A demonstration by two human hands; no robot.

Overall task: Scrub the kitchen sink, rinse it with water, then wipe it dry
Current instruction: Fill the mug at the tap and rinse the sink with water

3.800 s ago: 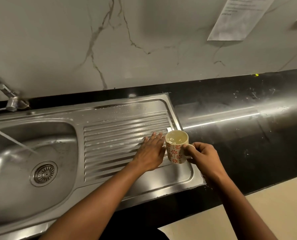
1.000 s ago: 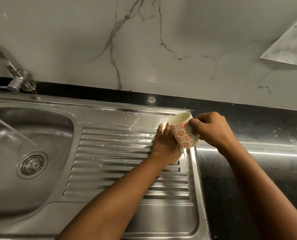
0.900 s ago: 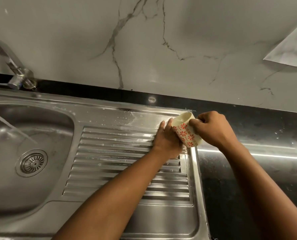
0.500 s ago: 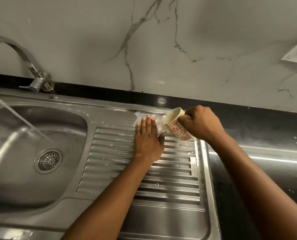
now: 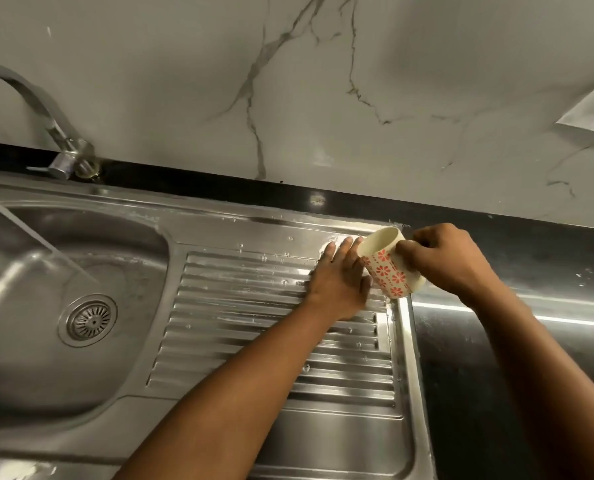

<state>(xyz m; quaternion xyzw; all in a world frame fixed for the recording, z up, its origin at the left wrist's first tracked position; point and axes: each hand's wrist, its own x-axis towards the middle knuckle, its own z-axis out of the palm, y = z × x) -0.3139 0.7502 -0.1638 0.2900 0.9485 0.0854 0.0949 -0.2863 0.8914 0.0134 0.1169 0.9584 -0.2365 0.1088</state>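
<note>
While water (image 5: 46, 246) ran into the sink (image 5: 29, 341) from a tap (image 5: 68, 152) cut off at the left edge, the left hand (image 5: 337, 282) lay flat, fingers straight, at the far right corner of the drainboard (image 5: 236, 323). The right hand (image 5: 448, 261) gripped the tilted mug (image 5: 389, 268) there, handle hidden; any pouring was hard to make out.

A wet, streaked stainless steel sink (image 5: 133, 410) is catching a stream of water (image 5: 39, 242) in its basin, left of the ribbed drainboard (image 5: 247, 327). A cream, red-flowered mug (image 5: 389, 271) is tilting over the drainboard's far right corner.
</note>
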